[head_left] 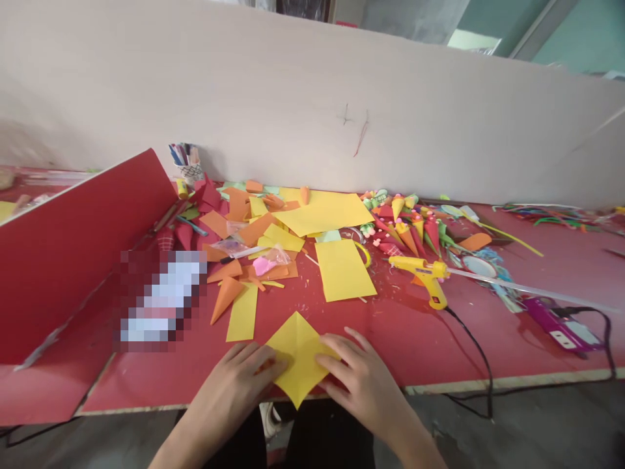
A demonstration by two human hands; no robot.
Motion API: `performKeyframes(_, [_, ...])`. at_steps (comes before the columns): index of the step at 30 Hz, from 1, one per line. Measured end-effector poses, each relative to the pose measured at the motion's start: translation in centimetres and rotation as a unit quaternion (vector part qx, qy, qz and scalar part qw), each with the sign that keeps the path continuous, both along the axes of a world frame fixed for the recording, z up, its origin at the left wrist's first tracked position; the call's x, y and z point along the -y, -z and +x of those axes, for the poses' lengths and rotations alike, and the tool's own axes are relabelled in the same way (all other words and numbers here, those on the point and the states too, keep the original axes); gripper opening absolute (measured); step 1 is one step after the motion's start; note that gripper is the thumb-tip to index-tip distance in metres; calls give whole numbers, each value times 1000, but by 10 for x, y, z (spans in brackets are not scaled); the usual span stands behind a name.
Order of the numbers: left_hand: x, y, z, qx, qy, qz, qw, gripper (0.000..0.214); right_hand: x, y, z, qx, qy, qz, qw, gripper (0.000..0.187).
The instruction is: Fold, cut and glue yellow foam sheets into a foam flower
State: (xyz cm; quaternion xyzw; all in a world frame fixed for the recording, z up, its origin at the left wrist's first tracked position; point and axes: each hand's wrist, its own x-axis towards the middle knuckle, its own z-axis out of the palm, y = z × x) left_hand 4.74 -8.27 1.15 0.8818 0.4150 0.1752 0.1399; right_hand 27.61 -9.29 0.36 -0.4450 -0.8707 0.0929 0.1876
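Note:
A square of yellow paper (297, 355), turned corner-up with a crease down its middle, lies at the front edge of the red table. Its lower corner reaches past the edge. My left hand (239, 374) pinches the left corner, thumb on the sheet and fingers curled. At the right corner, my right hand (359, 378) grips the sheet between thumb and fingers, the little finger raised. Just beyond the hands are a yellow paper strip (243, 312), an orange paper cone (227, 298) and a yellow rectangular sheet (346, 270).
A yellow glue gun (424, 277) with a long glue stick lies right, its cord trailing over the edge near a purple power strip (561, 326). Small paper cones (405, 228) and orange scraps (239, 205) cover the back. A red panel (88, 254) stands left.

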Motion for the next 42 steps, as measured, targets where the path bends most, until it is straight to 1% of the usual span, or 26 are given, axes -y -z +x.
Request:
performKeyframes(2, [-1, 1, 0, -4, 13, -16, 1000, 23, 0, 1, -2, -7, 1, 8, 1000, 17])
performKeyframes(3, [-2, 2, 0, -9, 20, -25, 999, 24, 0, 1, -3, -12, 3, 1, 1000, 16])
performKeyframes(6, [-7, 4, -1, 3, 10, -45, 999, 21, -3, 2, -6, -40, 23, -43, 998, 15])
performKeyframes(10, [-11, 10, -3, 11, -31, -60, 998, 15, -8, 5, -12, -92, 62, -63, 992, 19])
performKeyframes(14, [-12, 16, -2, -23, -87, -29, 996, 20, -12, 8, -19, -107, 110, -56, 986, 20])
performKeyframes(18, [-12, 18, 2, -48, -118, 19, 992, 21, -16, 10, -22, -84, 152, -53, 983, 20])
performKeyframes(21, [-12, 20, 4, -43, -134, 32, 990, 20, -19, 11, -24, -66, 156, -56, 984, 22])
performKeyframes(28, [-13, 21, 5, -44, -171, 17, 984, 23, -20, 16, -25, -61, 164, -54, 983, 22])
performKeyframes(36, [-16, 17, 10, -77, -192, -10, 978, 26, -21, 18, -28, 3, 195, -28, 980, 24])
performKeyframes(42, [-20, 15, 11, -106, -197, -15, 974, 27, -23, 21, -29, 30, 201, 1, 979, 25])
